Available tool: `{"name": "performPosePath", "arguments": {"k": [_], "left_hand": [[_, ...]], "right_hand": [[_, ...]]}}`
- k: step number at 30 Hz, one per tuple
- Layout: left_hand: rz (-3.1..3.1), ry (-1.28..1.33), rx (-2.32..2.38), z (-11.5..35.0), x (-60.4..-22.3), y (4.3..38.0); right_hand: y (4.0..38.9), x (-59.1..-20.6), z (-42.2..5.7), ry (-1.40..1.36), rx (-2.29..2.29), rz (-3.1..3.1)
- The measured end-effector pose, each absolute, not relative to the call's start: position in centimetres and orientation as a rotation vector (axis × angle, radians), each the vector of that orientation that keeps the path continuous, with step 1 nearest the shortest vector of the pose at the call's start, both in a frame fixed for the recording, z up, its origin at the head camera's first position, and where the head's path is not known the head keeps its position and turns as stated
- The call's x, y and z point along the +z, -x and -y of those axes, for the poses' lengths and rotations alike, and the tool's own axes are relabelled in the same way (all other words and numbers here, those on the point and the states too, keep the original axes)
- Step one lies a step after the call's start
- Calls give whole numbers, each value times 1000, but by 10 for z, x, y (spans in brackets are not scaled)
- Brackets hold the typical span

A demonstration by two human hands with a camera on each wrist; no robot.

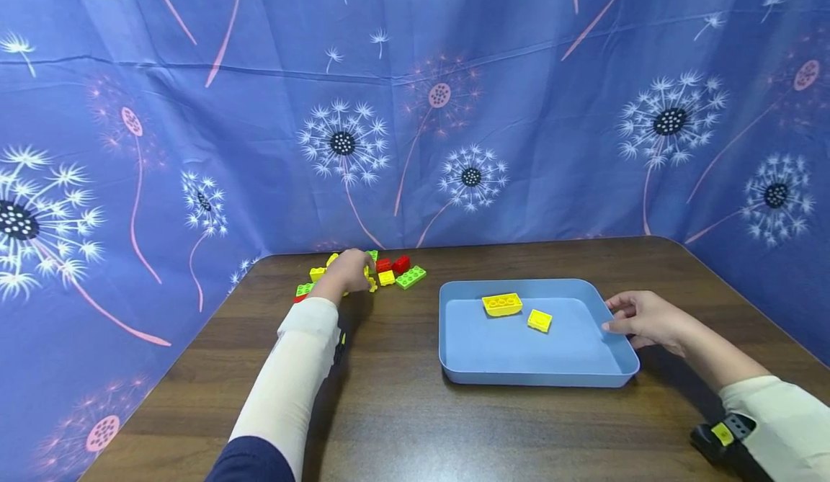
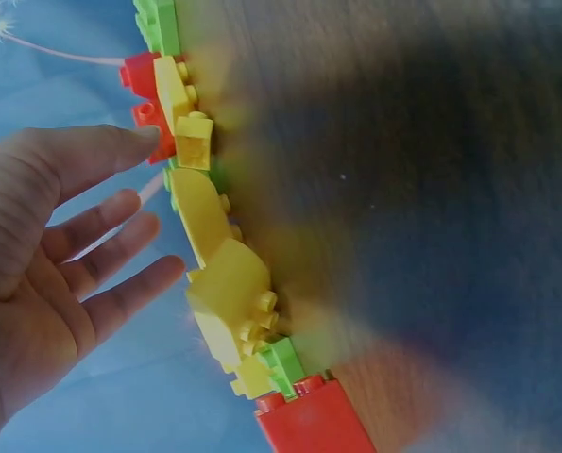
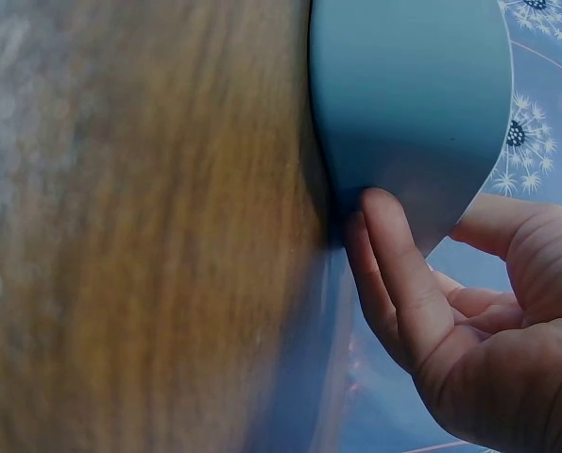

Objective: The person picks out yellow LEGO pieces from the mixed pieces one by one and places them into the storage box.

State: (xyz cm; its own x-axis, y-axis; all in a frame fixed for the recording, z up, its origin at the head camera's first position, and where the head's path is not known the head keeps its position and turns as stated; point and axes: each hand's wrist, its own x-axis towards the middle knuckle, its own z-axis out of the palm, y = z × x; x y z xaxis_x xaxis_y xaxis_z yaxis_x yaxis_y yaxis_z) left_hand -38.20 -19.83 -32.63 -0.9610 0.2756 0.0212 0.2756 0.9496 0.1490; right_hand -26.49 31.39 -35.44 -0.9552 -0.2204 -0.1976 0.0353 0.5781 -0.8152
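Observation:
My left hand point(image 1: 346, 273) is over a loose group of toy building bricks at the table's far left. In the left wrist view its thumb and fingers are spread beside a yellow curved brick point(image 2: 229, 297), with nothing between them. Red bricks point(image 1: 402, 264), a green brick point(image 1: 411, 277) and a small yellow brick point(image 1: 386, 278) lie just right of that hand. My right hand point(image 1: 651, 322) grips the right wall of a blue tray point(image 1: 538, 379), thumb over the rim and fingers against the outside. Inside the tray are a long yellow brick point(image 1: 502, 305) and a small yellow brick point(image 1: 540, 320).
The dark wooden table point(image 1: 389, 424) carries everything. A blue dandelion-print cloth point(image 1: 415, 129) hangs behind it and along both sides. More bricks, including a green one point(image 1: 305, 289), sit left of the left hand, partly hidden by the arm.

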Motion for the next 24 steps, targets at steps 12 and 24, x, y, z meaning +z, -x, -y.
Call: {"name": "performPosePath", "arguments": {"k": [12,24], "left_hand": [[3154,285,-145,204,-327,401],[3155,296,-103,203,-333,402]], "right_hand": [[263,-354,-313,150,-1319,-2530],[264,-354,-314,144,-1325,-2523]]}}
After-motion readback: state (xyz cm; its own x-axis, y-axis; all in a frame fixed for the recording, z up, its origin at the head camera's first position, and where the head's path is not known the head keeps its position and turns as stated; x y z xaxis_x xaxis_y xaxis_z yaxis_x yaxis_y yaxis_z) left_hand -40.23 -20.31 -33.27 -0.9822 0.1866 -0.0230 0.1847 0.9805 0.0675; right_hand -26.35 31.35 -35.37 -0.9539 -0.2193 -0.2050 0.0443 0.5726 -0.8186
